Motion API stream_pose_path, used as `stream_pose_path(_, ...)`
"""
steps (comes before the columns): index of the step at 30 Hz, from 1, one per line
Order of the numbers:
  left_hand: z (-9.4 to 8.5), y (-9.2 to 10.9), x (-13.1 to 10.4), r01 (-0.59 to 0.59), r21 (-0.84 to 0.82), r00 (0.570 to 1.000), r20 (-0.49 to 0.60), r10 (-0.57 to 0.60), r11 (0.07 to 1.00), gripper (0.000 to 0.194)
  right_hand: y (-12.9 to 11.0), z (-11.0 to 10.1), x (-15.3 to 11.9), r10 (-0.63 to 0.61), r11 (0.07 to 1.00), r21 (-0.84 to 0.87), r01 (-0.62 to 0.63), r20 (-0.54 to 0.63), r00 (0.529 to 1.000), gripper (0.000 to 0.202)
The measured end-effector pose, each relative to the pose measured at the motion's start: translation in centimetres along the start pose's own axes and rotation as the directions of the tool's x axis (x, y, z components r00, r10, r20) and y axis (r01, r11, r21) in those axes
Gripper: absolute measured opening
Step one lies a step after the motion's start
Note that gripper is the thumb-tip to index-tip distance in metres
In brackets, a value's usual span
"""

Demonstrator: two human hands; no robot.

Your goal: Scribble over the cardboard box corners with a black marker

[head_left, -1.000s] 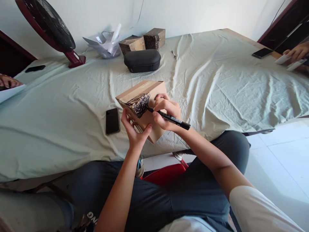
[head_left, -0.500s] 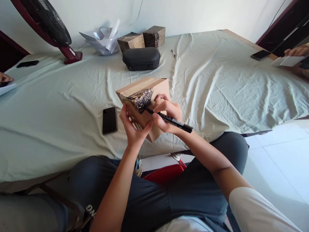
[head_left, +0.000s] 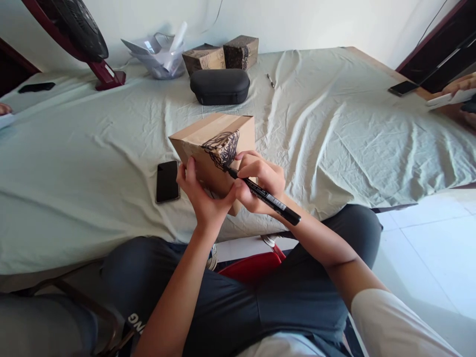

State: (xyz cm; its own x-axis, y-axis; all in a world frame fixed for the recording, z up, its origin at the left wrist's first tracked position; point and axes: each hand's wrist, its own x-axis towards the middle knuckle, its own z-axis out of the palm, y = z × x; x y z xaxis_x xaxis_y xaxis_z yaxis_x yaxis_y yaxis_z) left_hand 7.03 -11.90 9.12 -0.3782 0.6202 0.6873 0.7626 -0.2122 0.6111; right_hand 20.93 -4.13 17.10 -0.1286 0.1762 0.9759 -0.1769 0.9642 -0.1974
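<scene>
A brown cardboard box [head_left: 189, 153] stands tilted at the near edge of the cloth-covered table, one corner facing me. Black scribbled lines cover that upper corner and spread over its neighbouring faces. My left hand [head_left: 204, 198] grips the box from its lower left, thumb and fingers spread around the near side. Between the thumb and fingers of my right hand [head_left: 262, 181] is a black marker [head_left: 273, 201], its tip against the box just below the scribbles. The right hand's fingers also rest by the box's right face.
A smartphone [head_left: 167, 181] lies left of the box. Behind stand a black zip case [head_left: 220, 87], two scribbled boxes [head_left: 241, 52], a clear plastic basket [head_left: 159, 62] with papers, and a fan [head_left: 107, 79]. A pen [head_left: 270, 81] lies farther back. Other people's hands show at both sides.
The box has turned slightly and its left corner has swung toward the left. My left hand's fingers have shifted left on it. The marker tip stays at the scribbled corner.
</scene>
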Motion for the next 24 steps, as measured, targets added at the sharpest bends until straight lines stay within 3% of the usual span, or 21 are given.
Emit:
stream_pose_path(3,0.0,1.0,0.2,-0.059,0.073,0.985,-0.158,0.07,0.996,0.1,-0.2,0.1,-0.2,0.026,0.999,-0.039,-0.026,-0.011,1.0,0.017)
stream_pose_path(6,0.1,1.7,0.2,-0.071,0.205,0.974,-0.198,0.112,0.976,0.093,-0.2,0.0,-0.3,0.006,0.994,-0.109,-0.011,-0.048,0.999,0.019)
stream_pose_path(10,0.1,2.3,0.3,-0.068,0.25,0.969,-0.216,0.124,0.966,0.089,-0.1,-0.2,-0.1,-0.052,0.976,-0.215,0.04,-0.053,0.997,0.018)
stream_pose_path(17,0.3,2.8,0.5,-0.016,0.217,0.967,-0.244,0.07,0.976,0.094,-0.7,-0.6,0.2,-0.011,0.962,-0.273,0.014,0.015,1.0,0.022)
stream_pose_path(24,0.2,2.3,0.4,0.023,0.252,0.98,-0.196,0.028,0.968,0.098,-0.8,-0.8,0.1,0.02,0.944,-0.329,-0.01,0.025,0.999,0.023)
